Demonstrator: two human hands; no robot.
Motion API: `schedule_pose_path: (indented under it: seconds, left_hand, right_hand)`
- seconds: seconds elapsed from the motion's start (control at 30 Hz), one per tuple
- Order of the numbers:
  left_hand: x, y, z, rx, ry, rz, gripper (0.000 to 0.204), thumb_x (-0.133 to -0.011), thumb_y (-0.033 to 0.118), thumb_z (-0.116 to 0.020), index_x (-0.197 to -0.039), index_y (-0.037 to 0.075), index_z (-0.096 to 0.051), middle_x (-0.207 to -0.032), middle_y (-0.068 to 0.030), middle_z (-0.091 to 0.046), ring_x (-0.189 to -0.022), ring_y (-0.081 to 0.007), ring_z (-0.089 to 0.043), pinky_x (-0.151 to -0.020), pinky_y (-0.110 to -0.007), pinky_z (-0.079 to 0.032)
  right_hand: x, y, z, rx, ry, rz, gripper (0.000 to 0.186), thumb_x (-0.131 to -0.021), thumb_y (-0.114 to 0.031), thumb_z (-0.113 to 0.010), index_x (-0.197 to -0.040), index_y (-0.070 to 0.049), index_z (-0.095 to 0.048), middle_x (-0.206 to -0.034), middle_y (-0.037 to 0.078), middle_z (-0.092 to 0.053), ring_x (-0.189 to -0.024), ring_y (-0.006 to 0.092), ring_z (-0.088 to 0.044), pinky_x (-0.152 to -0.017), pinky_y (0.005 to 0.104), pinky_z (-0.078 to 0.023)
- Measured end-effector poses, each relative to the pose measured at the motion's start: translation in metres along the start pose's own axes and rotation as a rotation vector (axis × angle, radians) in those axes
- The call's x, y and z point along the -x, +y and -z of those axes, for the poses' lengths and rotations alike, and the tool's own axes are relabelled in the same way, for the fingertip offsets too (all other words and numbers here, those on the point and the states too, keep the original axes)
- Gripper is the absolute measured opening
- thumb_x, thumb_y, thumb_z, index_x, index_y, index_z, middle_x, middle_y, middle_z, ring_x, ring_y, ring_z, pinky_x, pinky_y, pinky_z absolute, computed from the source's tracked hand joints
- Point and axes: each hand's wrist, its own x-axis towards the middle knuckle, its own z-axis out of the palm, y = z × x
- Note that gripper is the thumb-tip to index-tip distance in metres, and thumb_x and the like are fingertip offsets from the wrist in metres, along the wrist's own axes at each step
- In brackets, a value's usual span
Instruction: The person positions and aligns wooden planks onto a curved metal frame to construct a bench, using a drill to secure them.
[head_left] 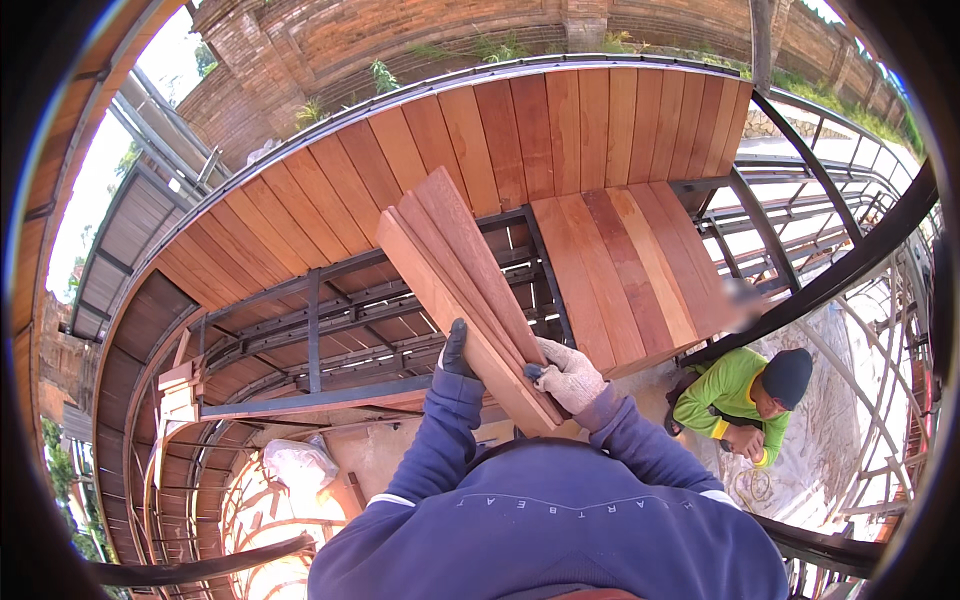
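A small stack of reddish-brown wooden planks (465, 280) slants up and to the left in front of my chest, its boards slightly fanned at the far end. My left hand (456, 352), in a dark glove, grips the stack's left edge with the thumb on top; its other fingers are hidden beneath. On the right side near the lower end, my right hand (570, 378) is closed around the planks in a pale knitted glove with dark fingertips. Beyond the stack lies a curved row of fitted wooden slats (560, 130).
A wooden panel (625, 270) covers part of the dark metal frame (350, 330), whose other bays show open bars. Below right, a person in a green top (735, 395) crouches by a curved metal rail (850, 270). A plastic bag (300, 462) sits lower left.
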Motion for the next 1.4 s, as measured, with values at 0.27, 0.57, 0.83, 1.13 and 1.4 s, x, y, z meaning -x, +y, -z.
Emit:
schedule_pose_path:
  seconds: [0.27,0.57,0.83,1.13,1.4]
  left_hand:
    - [-0.016,-0.01,-0.002,0.036,-0.041,0.04,0.059,-0.084,0.031,-0.078,-0.131,0.004,-0.055,-0.115,-0.0144,-0.067,-0.103,-0.0331,-0.067,-0.093,-0.05,-0.056]
    - [-0.048,0.013,0.088,-0.244,0.281,-0.184,0.079,-0.08,0.054,-0.077,-0.135,0.004,-0.052,-0.114,-0.0139,-0.064,-0.098,-0.0301,-0.065,-0.087,-0.042,-0.056]
    - [-0.02,-0.012,0.07,-0.33,0.57,-0.179,0.1,-0.073,0.064,-0.078,-0.141,-0.002,-0.047,-0.131,-0.0165,-0.058,-0.111,-0.0333,-0.06,-0.101,-0.042,-0.049]
    - [-0.02,-0.024,0.057,-0.419,0.67,-0.218,0.097,-0.072,0.062,-0.08,-0.137,-0.003,-0.052,-0.128,-0.0166,-0.061,-0.106,-0.0343,-0.062,-0.096,-0.045,-0.052]
    - [-0.032,-0.022,0.074,-0.445,0.727,-0.241,0.095,-0.07,0.062,-0.081,-0.134,-0.003,-0.055,-0.125,-0.0175,-0.063,-0.103,-0.0356,-0.063,-0.094,-0.047,-0.053]
  right_hand:
    - [0.018,0.002,0.065,-0.039,0.099,-0.046,0.06,-0.078,0.006,-0.049,-0.138,0.007,-0.052,-0.12,0.008,-0.065,-0.105,0.0105,-0.058,-0.092,0.0236,-0.047]
    - [0.088,-0.017,0.184,0.156,0.58,0.03,0.05,-0.078,0.002,-0.05,-0.127,0.004,-0.062,-0.108,0.005,-0.067,-0.09,0.0082,-0.058,-0.082,0.0245,-0.049]
    - [0.085,-0.017,0.361,0.663,1.002,0.002,0.045,-0.083,-0.012,-0.06,-0.126,0.0,-0.064,-0.11,0.018,-0.071,-0.099,0.0241,-0.068,-0.091,0.0338,-0.051]
    - [0.029,-0.017,0.449,0.689,0.854,-0.242,0.047,-0.083,-0.019,-0.06,-0.128,-0.004,-0.065,-0.116,0.02,-0.069,-0.108,0.0311,-0.066,-0.097,0.0374,-0.05]
    - [0.015,-0.004,0.474,0.84,0.753,-0.26,0.046,-0.086,-0.03,-0.059,-0.124,-0.006,-0.066,-0.117,0.021,-0.068,-0.112,0.0358,-0.064,-0.1,0.0417,-0.048]
